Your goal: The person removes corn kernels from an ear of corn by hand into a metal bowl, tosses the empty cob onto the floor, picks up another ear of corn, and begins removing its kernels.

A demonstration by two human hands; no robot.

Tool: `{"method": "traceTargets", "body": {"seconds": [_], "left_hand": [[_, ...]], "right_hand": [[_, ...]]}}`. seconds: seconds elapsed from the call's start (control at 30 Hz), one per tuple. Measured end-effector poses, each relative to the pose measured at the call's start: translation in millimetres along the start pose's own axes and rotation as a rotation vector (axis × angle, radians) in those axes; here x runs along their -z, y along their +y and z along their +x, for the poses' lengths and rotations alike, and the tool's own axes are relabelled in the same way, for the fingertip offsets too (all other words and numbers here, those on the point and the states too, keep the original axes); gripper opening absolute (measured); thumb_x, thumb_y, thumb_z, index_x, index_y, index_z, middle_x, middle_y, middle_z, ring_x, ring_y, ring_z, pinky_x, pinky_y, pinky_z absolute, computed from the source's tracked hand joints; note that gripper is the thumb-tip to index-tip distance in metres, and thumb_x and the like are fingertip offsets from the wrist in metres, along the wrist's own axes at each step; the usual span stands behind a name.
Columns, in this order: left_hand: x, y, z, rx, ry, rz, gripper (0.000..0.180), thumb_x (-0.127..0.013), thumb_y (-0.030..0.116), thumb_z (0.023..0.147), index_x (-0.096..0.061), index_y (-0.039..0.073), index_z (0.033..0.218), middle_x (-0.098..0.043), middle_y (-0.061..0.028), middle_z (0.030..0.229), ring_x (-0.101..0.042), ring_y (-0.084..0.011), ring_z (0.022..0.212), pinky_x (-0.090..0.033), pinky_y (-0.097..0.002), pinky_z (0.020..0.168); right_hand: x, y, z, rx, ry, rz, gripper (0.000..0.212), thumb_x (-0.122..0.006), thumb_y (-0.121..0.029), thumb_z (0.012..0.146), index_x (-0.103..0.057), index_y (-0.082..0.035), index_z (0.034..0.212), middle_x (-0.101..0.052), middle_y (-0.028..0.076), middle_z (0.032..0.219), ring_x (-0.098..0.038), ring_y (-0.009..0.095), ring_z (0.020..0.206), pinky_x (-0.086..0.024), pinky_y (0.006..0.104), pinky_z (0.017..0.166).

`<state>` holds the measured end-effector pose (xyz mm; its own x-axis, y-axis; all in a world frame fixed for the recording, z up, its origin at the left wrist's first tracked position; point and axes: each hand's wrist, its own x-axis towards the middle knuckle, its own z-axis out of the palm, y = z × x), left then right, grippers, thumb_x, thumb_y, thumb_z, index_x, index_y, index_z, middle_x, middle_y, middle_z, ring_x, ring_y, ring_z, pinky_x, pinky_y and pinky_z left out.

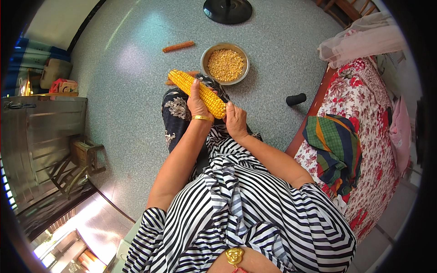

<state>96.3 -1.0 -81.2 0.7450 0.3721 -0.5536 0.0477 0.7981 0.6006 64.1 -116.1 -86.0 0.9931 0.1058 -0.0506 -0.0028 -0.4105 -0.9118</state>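
A yellow ear of corn lies slantwise above my knees, its kernels still on along the side that shows. My left hand is wrapped round its middle, thumb laid along the top. At the near right end, my right hand is closed with its thumb and fingers against the kernels there. A metal bowl stands on the floor just beyond my knees, holding loose corn kernels. One bare reddish cob lies on the floor left of the bowl, and more cob pieces show partly behind the ear.
To the right is a bed with a floral cover and a crumpled plaid cloth. A black cylindrical object stands on the floor beside it. A round black base is ahead. At left are a small wooden stool and a metal cabinet.
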Motion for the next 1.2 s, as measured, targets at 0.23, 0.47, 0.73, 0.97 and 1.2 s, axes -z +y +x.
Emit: {"method": "traceTargets", "body": {"seconds": [0.23,0.47,0.73,0.97,1.2], "left_hand": [[4,-3,1,0.002,-0.008,-0.023,0.051,-0.067,0.047,0.075,-0.047,0.008,0.101,-0.057,-0.0092,0.071,-0.059,-0.0216,0.062,-0.054,-0.0328,0.059],[4,-3,0,0.013,-0.013,-0.019,0.052,-0.067,0.049,0.074,-0.047,0.008,0.099,-0.058,-0.0088,0.072,-0.06,-0.0217,0.062,-0.054,-0.0333,0.058],[4,0,-2,0.034,-0.02,-0.074,0.048,-0.067,0.045,0.077,-0.048,0.006,0.097,-0.058,-0.0103,0.073,-0.06,-0.0227,0.062,-0.053,-0.0342,0.059],[2,13,-8,0.13,0.001,-0.107,0.054,-0.066,0.048,0.076,-0.046,0.009,0.107,-0.057,-0.0112,0.08,-0.06,-0.0241,0.069,-0.054,-0.0356,0.062],[4,23,-15,0.098,-0.161,-0.185,0.054,-0.044,0.055,0.088,-0.045,0.007,0.114,-0.058,-0.016,0.092,-0.058,-0.0306,0.089,-0.048,-0.0424,0.085]], "right_hand": [[0,21,5,-0.257,-0.11,0.415,0.046,-0.034,-0.034,0.094,-0.059,-0.001,0.075,-0.054,0.005,0.057,-0.05,0.012,0.049,-0.039,0.0261,0.044],[19,1,10,-0.42,-0.283,0.671,0.04,-0.037,-0.037,0.092,-0.058,-0.004,0.082,-0.051,-0.002,0.061,-0.04,0.003,0.044,-0.026,0.0174,0.036],[25,9,22,-0.619,-0.36,0.798,0.029,-0.044,-0.027,0.092,-0.056,-0.003,0.083,-0.05,-0.001,0.06,-0.039,0.005,0.043,-0.027,0.0195,0.036],[32,55,50,-0.804,-0.218,0.989,0.012,-0.047,-0.004,0.086,-0.051,-0.001,0.097,-0.053,0.005,0.073,-0.05,0.011,0.057,-0.041,0.0223,0.048],[46,33,134,-0.743,-0.173,1.122,0.031,-0.046,-0.014,0.086,-0.042,0.001,0.113,-0.038,0.022,0.129,-0.046,0.037,0.112,-0.042,0.0526,0.091]]}}
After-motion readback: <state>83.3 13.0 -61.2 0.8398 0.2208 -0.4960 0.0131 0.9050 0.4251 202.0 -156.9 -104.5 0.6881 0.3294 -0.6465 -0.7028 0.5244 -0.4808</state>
